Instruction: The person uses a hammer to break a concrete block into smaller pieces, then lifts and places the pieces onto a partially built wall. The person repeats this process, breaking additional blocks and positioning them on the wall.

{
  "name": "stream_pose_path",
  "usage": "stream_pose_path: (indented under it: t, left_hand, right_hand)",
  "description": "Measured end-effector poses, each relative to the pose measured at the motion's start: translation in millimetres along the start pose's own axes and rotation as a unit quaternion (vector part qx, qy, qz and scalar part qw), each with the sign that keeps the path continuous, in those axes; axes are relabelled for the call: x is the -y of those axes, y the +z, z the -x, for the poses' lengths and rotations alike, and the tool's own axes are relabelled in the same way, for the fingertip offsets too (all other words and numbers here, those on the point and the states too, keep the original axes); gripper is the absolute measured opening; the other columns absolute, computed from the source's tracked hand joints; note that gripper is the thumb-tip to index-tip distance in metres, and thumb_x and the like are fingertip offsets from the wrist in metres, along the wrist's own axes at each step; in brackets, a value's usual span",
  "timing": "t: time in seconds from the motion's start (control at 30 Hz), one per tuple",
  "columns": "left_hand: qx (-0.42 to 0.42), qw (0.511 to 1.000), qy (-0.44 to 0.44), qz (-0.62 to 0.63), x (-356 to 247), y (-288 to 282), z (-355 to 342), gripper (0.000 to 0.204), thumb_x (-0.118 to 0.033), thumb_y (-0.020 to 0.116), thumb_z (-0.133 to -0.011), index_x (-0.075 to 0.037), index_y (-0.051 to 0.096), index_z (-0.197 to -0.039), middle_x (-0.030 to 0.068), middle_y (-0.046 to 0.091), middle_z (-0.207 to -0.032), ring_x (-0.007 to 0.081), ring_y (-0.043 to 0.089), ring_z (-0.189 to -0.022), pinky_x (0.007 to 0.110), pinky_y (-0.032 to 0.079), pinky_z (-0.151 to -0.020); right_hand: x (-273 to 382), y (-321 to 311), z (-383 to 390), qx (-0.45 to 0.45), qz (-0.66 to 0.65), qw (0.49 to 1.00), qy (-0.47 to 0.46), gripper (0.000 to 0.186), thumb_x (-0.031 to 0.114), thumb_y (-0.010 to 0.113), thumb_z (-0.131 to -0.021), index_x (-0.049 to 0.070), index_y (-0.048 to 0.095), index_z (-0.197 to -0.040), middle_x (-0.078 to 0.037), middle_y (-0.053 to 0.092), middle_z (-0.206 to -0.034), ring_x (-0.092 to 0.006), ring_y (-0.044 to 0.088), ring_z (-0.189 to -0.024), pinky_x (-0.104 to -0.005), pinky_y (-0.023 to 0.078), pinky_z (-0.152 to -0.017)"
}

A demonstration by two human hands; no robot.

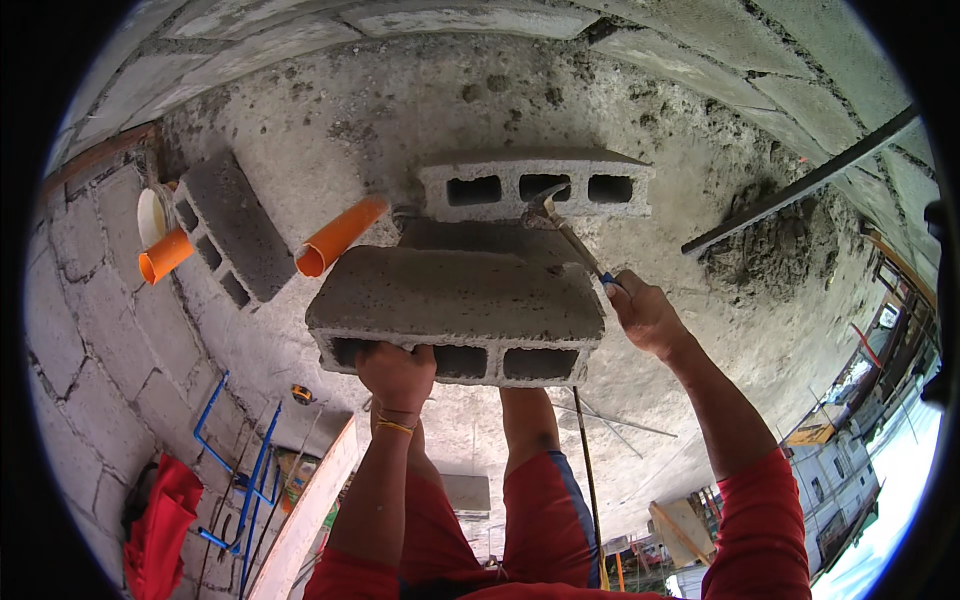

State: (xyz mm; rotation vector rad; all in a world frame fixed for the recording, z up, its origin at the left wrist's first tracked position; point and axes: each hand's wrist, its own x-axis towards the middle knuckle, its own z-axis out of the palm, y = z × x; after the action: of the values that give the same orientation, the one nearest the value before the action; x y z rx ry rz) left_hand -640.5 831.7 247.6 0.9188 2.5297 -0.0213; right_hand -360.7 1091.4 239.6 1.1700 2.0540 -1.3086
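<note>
While the left hand (397,378) grips the near concrete block (455,295), the right hand (648,315) holds a hammer (582,250) out to the right of it. The left fingers are curled at the left hollow in the block's near face; their tips are hidden, so how far they reach inside cannot be told. The right fingers are closed around the lower end of the hammer's handle, which slants up and leftward to a metal head in front of the far concrete block (510,190). Whether the head touches that block cannot be told.

The near block is in front of the person's legs, its three hollows facing the body. Behind its far edge shows a dark grey surface (480,238), partly covered by it. The far block has its three hollows facing the person too. To the left are an orange pipe (340,238), tilted beside the near block, and a third concrete block (238,230) set at an angle, with a shorter orange pipe (166,257) next to it. On the right a long dark bar (800,182) slants above a heap of dirt (780,255). A tape measure (301,394) lies at lower left, near some blue metal bars (256,487) and a red cloth (165,525).
</note>
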Motion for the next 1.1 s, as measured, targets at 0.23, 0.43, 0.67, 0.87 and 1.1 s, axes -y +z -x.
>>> stream_pose_path:
  t: [0.23,0.43,0.67,0.87,1.1]
  left_hand:
    - [-0.014,0.999,0.022,0.025,-0.8,0.8,-0.7,0.027,-0.025,0.075,-0.073,-0.004,0.076,-0.09,0.017,0.075,-0.085,0.041,0.071,-0.078,0.048,0.055,-0.077]
    - [0.054,0.997,-0.021,0.041,-7.0,-5.4,-0.7,0.038,-0.035,0.075,-0.083,0.0,0.075,-0.1,0.0218,0.075,-0.097,0.0447,0.071,-0.09,0.051,0.056,-0.082]
    - [0.069,0.993,0.005,0.095,-13.6,-7.8,-1.0,0.041,-0.035,0.071,-0.087,0.0,0.075,-0.109,0.0221,0.074,-0.111,0.0428,0.071,-0.102,0.049,0.055,-0.088]
    - [0.102,0.988,0.059,0.104,0.9,-1.3,-3.8,0.04,-0.029,0.066,-0.086,0.001,0.073,-0.112,0.0216,0.073,-0.118,0.042,0.07,-0.108,0.047,0.054,-0.09]
    - [0.157,0.975,0.02,0.156,12.8,3.5,-9.9,0.036,-0.02,0.068,-0.086,0.005,0.072,-0.112,0.0203,0.074,-0.12,0.0384,0.069,-0.113,0.043,0.05,-0.098]
  right_hand:
    - [5.4,-18.6,18.1,-0.063,-0.347,0.926,0.134,0.037,0.042,0.052,-0.109,0.011,0.05,-0.088,0.002,0.049,-0.06,-0.0066,0.046,-0.049,-0.0277,0.038,-0.045]
    - [-29.5,25.4,75.5,-0.101,-0.413,0.875,0.23,0.047,0.052,0.048,-0.107,0.008,0.049,-0.092,-0.003,0.051,-0.06,-0.0103,0.046,-0.045,-0.0268,0.039,-0.044]
    - [-119.4,121.6,86.5,-0.222,-0.394,0.787,0.42,0.029,0.027,0.061,-0.099,-0.001,0.055,-0.106,-0.012,0.063,-0.069,-0.0288,0.067,-0.063,-0.0404,0.056,-0.061]
    - [-191.5,176.6,97.2,-0.196,-0.181,0.808,0.525,0.048,0.009,0.05,-0.092,-0.002,0.047,-0.139,-0.03,0.056,-0.134,-0.0459,0.06,-0.123,-0.0507,0.049,-0.104]
    - [-117.9,172.6,157.1,-0.135,-0.272,0.855,0.419,0.062,0.036,0.063,-0.098,0.001,0.048,-0.146,-0.026,0.051,-0.145,-0.0441,0.054,-0.132,-0.0503,0.046,-0.109]
